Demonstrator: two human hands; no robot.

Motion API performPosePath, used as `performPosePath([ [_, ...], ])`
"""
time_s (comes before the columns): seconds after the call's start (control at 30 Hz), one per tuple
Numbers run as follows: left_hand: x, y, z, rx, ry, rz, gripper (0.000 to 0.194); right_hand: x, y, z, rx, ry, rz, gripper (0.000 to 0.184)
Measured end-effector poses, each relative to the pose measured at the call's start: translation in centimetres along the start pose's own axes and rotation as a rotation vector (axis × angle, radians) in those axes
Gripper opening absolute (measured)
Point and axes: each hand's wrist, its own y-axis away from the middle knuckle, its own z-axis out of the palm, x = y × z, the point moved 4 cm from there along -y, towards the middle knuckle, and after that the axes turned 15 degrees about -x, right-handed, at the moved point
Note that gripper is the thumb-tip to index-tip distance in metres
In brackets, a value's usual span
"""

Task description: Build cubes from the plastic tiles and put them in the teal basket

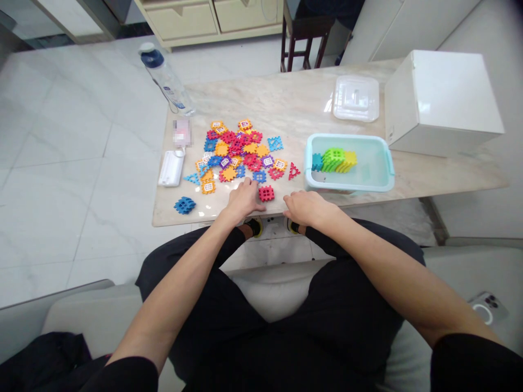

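Note:
A pile of colourful plastic interlocking tiles lies on the marble table. My left hand rests at the table's front edge with fingers curled, touching a red square tile. My right hand lies beside it, palm down, fingers loosely bent, holding nothing that I can see. A light blue bin to the right holds a row of stacked tiles, teal, green and yellow. A lone blue tile sits at the front left.
A clear lid and a white box stand at the back right. A water bottle leans at the back left corner; a white device lies left of the pile. A phone rests on the sofa.

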Motion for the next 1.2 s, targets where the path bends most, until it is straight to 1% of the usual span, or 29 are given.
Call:
performPosePath([
  [0.07, -1.4, 0.0, -0.8, -0.048, 0.002, -0.02, 0.087, 0.1, -0.1, -0.1, 0.003, -0.011, 0.003, 0.047],
  [0.1, -2.2, -0.1, -1.3, -0.071, 0.007, -0.029, 0.086, 0.2, -0.1, -0.2, 0.009, -0.018, 0.001, 0.046],
  [0.17, -4.1, -0.7, -2.8, -0.088, 0.026, -0.047, 0.073, 0.2, 0.0, -0.5, 0.035, -0.027, -0.012, 0.046],
  [0.23, -5.7, -1.7, -4.5, -0.03, 0.055, -0.051, 0.055, 0.1, 0.2, -1.0, 0.064, -0.03, -0.029, 0.046],
  [0.3, -6.7, -3.0, -6.2, 0.088, 0.101, -0.055, 0.04, 0.0, 0.4, -1.4, 0.069, -0.037, -0.037, 0.046],
  [0.33, -6.9, -3.8, -6.8, 0.141, 0.129, -0.059, 0.037, 0.0, 0.5, -1.5, 0.064, -0.043, -0.038, 0.046],
  [0.37, -7.0, -4.5, -7.3, 0.179, 0.155, -0.059, 0.036, 0.0, 0.6, -1.7, 0.058, -0.05, -0.042, 0.046],
  [0.43, -6.6, -6.0, -7.6, 0.206, 0.195, -0.075, 0.041, 0.0, 0.8, -1.8, 0.046, -0.062, -0.047, 0.046],
  [0.57, -4.8, -8.0, -7.3, 0.178, 0.19, -0.158, 0.058, 0.2, 1.1, -1.9, 0.038, -0.084, -0.059, 0.045],
  [0.67, -3.8, -8.8, -7.3, 0.179, 0.213, -0.173, 0.058, 0.5, 1.4, -1.7, 0.043, -0.092, -0.076, 0.045],
  [0.77, -3.7, -9.4, -7.2, 0.174, 0.275, -0.175, 0.052, 0.9, 1.7, -1.3, 0.037, -0.094, -0.097, 0.043],
  [1.0, -4.9, -10.1, -6.8, 0.189, 0.324, -0.23, 0.046, 1.3, 2.0, -0.7, 0.052, -0.116, -0.133, 0.045],
  [1.2, -4.2, -9.5, -7.8, 0.224, 0.256, -0.217, 0.048, 1.1, 2.1, -0.6, 0.015, -0.146, -0.154, 0.044],
])
